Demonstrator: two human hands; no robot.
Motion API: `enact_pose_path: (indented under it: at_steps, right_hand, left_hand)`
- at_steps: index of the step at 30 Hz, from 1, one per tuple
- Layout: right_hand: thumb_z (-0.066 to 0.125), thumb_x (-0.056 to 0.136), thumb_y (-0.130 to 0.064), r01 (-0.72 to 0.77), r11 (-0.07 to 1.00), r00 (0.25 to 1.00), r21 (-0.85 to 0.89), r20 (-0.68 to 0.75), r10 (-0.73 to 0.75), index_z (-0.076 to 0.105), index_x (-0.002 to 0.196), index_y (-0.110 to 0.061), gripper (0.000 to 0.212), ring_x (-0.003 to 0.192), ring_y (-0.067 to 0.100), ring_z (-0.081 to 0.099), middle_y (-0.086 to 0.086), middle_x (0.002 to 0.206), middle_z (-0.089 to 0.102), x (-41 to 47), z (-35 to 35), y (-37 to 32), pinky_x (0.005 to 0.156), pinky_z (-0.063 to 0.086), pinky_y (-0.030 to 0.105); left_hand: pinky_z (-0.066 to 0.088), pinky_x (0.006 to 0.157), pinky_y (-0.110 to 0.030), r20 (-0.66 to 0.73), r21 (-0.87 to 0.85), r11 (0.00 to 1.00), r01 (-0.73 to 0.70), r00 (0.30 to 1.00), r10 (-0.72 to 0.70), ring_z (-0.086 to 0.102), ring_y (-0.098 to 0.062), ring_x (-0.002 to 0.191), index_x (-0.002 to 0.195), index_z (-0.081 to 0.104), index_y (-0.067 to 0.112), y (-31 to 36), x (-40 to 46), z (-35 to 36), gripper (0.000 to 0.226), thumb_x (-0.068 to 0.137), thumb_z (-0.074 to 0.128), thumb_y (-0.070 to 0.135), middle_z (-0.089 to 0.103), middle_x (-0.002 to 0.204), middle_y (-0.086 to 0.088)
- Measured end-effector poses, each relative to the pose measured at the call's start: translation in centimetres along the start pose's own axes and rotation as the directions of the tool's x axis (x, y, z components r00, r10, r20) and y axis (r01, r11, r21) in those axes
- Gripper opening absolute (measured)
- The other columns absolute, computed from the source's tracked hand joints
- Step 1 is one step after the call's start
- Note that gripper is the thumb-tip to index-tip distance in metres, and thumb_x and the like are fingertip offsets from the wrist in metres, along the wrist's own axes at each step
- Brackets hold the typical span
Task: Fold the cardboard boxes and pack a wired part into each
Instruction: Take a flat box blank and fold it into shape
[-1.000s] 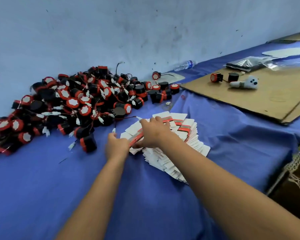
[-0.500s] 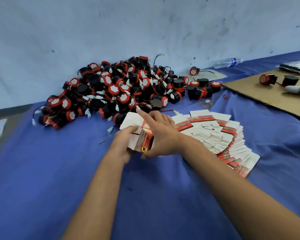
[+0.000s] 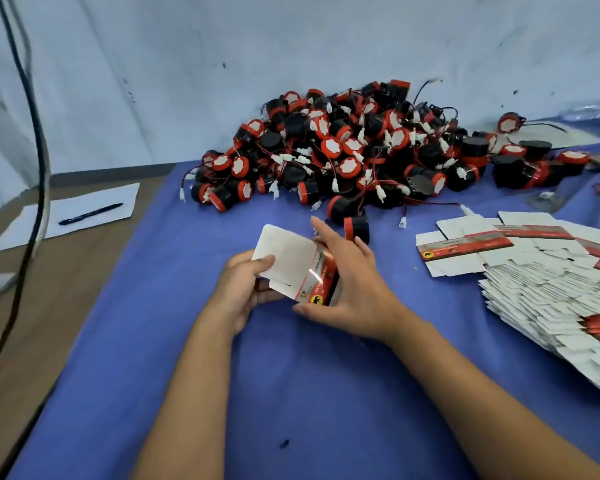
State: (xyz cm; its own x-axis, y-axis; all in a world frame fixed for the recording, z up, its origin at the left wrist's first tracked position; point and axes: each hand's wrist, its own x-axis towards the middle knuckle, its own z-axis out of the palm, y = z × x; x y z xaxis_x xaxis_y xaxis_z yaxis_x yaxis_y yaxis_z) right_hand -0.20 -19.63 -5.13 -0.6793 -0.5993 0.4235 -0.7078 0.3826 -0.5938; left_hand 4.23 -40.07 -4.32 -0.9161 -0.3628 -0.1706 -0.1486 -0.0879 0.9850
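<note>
Both my hands hold one small white and red cardboard box [image 3: 291, 263] above the blue cloth. My left hand [image 3: 243, 289] grips its left side, thumb on the white panel. My right hand [image 3: 347, 289] curls round the red printed side, index finger raised over the top. The box is partly unfolded, with a white flap standing up. A big heap of black and red wired parts [image 3: 354, 150] lies behind, against the wall. A fanned stack of flat boxes [image 3: 541, 282] lies to the right.
A blue cloth [image 3: 291, 393] covers the table. A white sheet [image 3: 84, 211] with a black pen [image 3: 90, 213] lies on bare wood at the left. A black cable [image 3: 32, 168] hangs down at the far left.
The hands have taken one flat box off the stack and brought it left and toward me, where it has started to unfold. The view has swung left.
</note>
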Motion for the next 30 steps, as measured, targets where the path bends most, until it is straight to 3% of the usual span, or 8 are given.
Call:
enact_pose_path:
  at_steps: [2,5,8,11,15,19,22,30]
  right_hand:
    - [0.084,0.073,-0.055,-0.016,0.998,0.997,0.053,-0.074,0.02,0.027,0.158,-0.029,0.105,0.139,0.001,0.04,-0.018,0.144,0.051,0.1,-0.3,0.1,0.125,0.018,0.04]
    - [0.085,0.073,-0.05,-0.101,0.915,0.968,0.39,-0.174,0.181,0.056,0.13,-0.033,0.067,0.112,0.004,0.065,-0.018,0.118,0.069,0.2,-0.4,0.2,0.095,0.052,0.024]
    - [0.074,0.08,-0.055,-0.236,0.572,0.914,0.785,-0.02,0.404,0.07,0.116,-0.021,0.049,0.106,0.028,0.072,0.004,0.112,0.076,0.4,-1.1,0.3,0.092,0.058,0.051]
    - [0.061,0.089,-0.06,-0.362,0.348,0.887,0.865,0.205,0.414,0.077,0.115,-0.021,0.05,0.116,0.043,0.066,0.019,0.119,0.073,0.3,-2.1,0.3,0.101,0.052,0.056]
    - [0.056,0.093,-0.062,-0.496,0.29,0.854,0.818,0.399,0.335,0.076,0.118,-0.02,0.053,0.106,0.038,0.068,0.019,0.123,0.071,0.1,-2.6,-0.3,0.079,0.058,0.041]
    - [0.054,0.094,-0.063,-0.527,0.249,0.837,0.812,0.446,0.318,0.076,0.117,-0.024,0.051,0.104,0.032,0.07,0.018,0.126,0.07,0.1,-2.8,-0.7,0.092,0.059,0.051]
    - [0.055,0.092,-0.067,-0.541,0.269,0.833,0.797,0.463,0.304,0.074,0.121,-0.023,0.056,0.118,0.043,0.065,0.021,0.13,0.067,0.2,-2.7,-1.0,0.099,0.054,0.058]
    - [0.049,0.094,-0.072,-0.532,0.253,0.84,0.808,0.467,0.276,0.075,0.119,-0.028,0.057,0.118,0.037,0.067,0.014,0.127,0.071,0.2,-2.3,-0.5,0.098,0.055,0.058]
  left_hand:
    - [0.062,0.065,-0.037,-0.017,-0.035,0.999,-0.04,0.999,0.04,0.078,-0.026,0.083,0.107,0.072,0.01,-0.2,-0.2,0.4,0.018,0.104,0.054,0.012,0.078,0.1,-0.013]
    - [0.063,0.071,-0.038,0.031,-0.181,0.974,-0.135,0.989,0.143,0.074,-0.033,0.103,0.116,0.071,0.012,-0.1,-0.6,1.5,0.029,0.1,0.064,0.035,0.076,0.116,-0.016]
    - [0.053,0.105,-0.049,0.306,-0.246,0.942,-0.229,0.904,0.299,0.051,-0.028,0.142,0.153,0.047,0.026,0.0,-1.0,1.6,0.09,0.076,0.084,0.055,0.053,0.154,-0.008]
    - [0.041,0.117,-0.054,0.479,-0.025,0.944,-0.33,0.825,0.301,0.026,-0.014,0.156,0.161,0.015,0.051,-0.4,-1.6,2.2,0.131,0.061,0.1,0.039,0.024,0.17,0.012]
    - [0.056,0.098,-0.03,0.453,0.063,0.899,-0.434,0.815,0.362,0.049,0.0,0.14,0.162,0.0,0.048,-0.8,-2.1,3.5,0.145,0.065,0.095,-0.001,0.026,0.166,0.027]
    - [0.044,0.113,-0.023,0.308,0.142,0.831,-0.537,0.822,0.479,0.03,0.009,0.148,0.163,0.008,0.046,-0.4,-2.2,3.7,0.141,0.058,0.1,0.025,0.023,0.163,0.036]
    - [0.05,0.101,-0.016,0.299,0.16,0.787,-0.596,0.789,0.537,0.049,0.005,0.137,0.16,0.023,0.046,-0.5,-2.3,3.9,0.123,0.062,0.093,0.021,0.043,0.152,0.034]
    - [0.062,0.086,-0.032,0.319,0.191,0.818,-0.543,0.822,0.471,0.07,-0.013,0.114,0.154,0.018,0.058,-0.7,-2.6,4.7,0.114,0.07,0.082,0.016,0.061,0.133,0.016]
